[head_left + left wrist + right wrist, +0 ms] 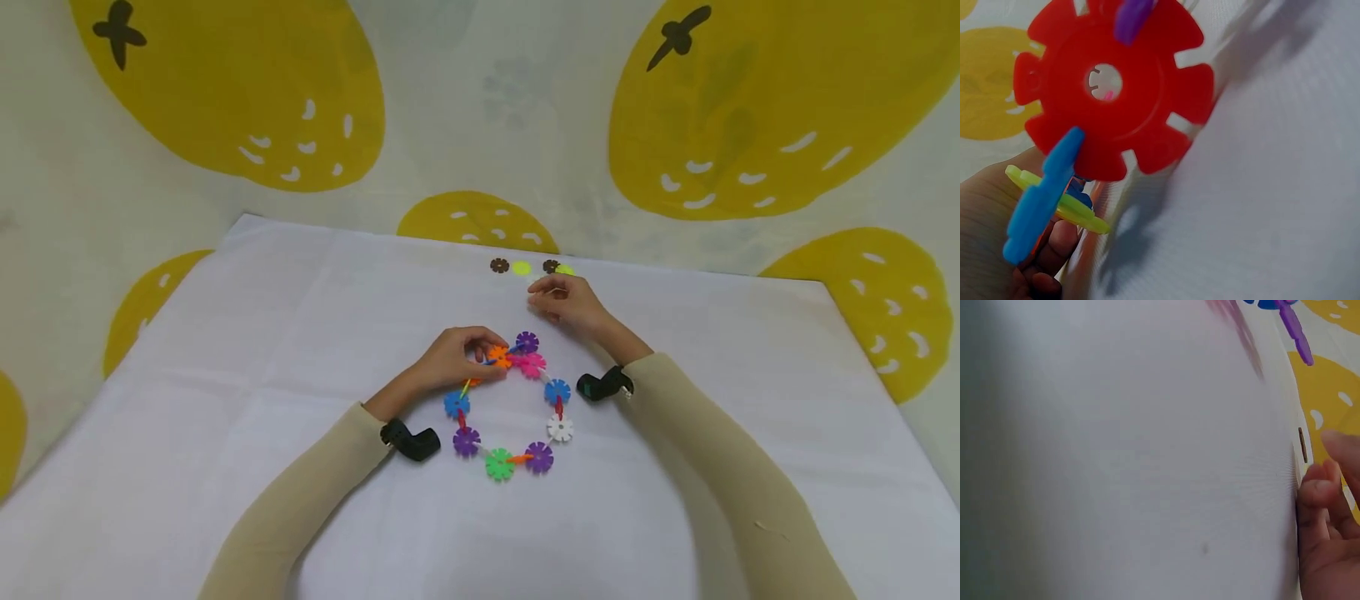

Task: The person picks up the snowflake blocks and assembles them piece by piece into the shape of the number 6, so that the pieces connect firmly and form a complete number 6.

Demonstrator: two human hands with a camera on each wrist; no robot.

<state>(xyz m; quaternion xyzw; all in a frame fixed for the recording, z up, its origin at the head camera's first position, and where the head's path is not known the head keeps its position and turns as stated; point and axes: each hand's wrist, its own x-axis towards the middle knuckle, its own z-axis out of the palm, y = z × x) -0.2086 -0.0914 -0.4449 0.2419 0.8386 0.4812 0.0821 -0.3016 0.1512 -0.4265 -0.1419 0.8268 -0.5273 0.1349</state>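
A closed ring of colourful notched plastic discs lies on the white cloth in the head view. My left hand [455, 358] pinches an orange disc [500, 358] at its upper left, between thumb and fingers. Beside that disc are a pink disc [533, 365] and a purple disc [527, 342]. A red disc [1154, 112], a blue disc [1038, 206] and a yellow disc [1085, 215] loom close in the left wrist view. My right hand [572, 304] hovers near the loose discs, fingers loosely bent; nothing shows between thumb and fingertips in the right wrist view.
Along the cloth's back edge lie a brown disc [499, 265], a yellow disc [521, 267], another brown disc [551, 266] and another yellow disc [566, 270]. Behind hangs a pale curtain [480, 108] with yellow fruit shapes. The ring's near side includes a green disc [500, 464].
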